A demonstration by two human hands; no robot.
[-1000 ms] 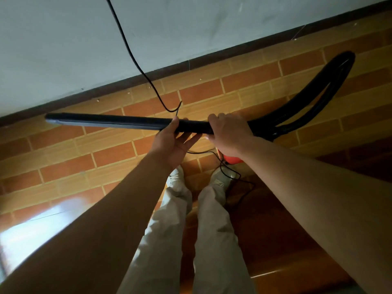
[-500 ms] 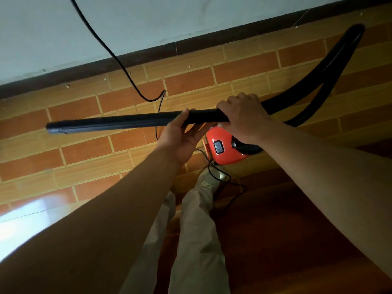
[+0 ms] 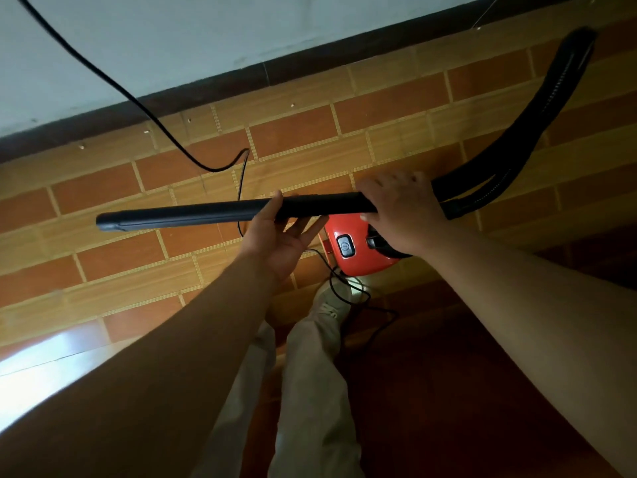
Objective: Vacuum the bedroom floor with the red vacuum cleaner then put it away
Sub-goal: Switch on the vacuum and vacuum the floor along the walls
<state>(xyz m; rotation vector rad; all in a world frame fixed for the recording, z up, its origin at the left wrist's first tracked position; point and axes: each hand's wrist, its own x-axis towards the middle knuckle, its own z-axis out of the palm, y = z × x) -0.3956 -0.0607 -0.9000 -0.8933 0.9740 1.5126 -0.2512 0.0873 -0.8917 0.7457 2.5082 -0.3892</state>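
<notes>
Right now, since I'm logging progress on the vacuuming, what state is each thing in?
wand, held level above the floor
hose, joined to the wand, looped at the right
red vacuum cleaner, standing on the floor
cord, slack, hanging in a loop
left hand, supporting the wand from beneath, fingers straight
right hand, gripping the wand from above

Room in a home, seen looking down at the floor's edge.
A dark skirting board [image 3: 310, 60] marks it: beyond the board rises a plain pale painted wall [image 3: 172, 36]. On its near side lies a glossy floor [image 3: 293, 132] of orange and tan brick-pattern tiles, with a small household red vacuum cleaner [image 3: 358, 260] on it.
</notes>
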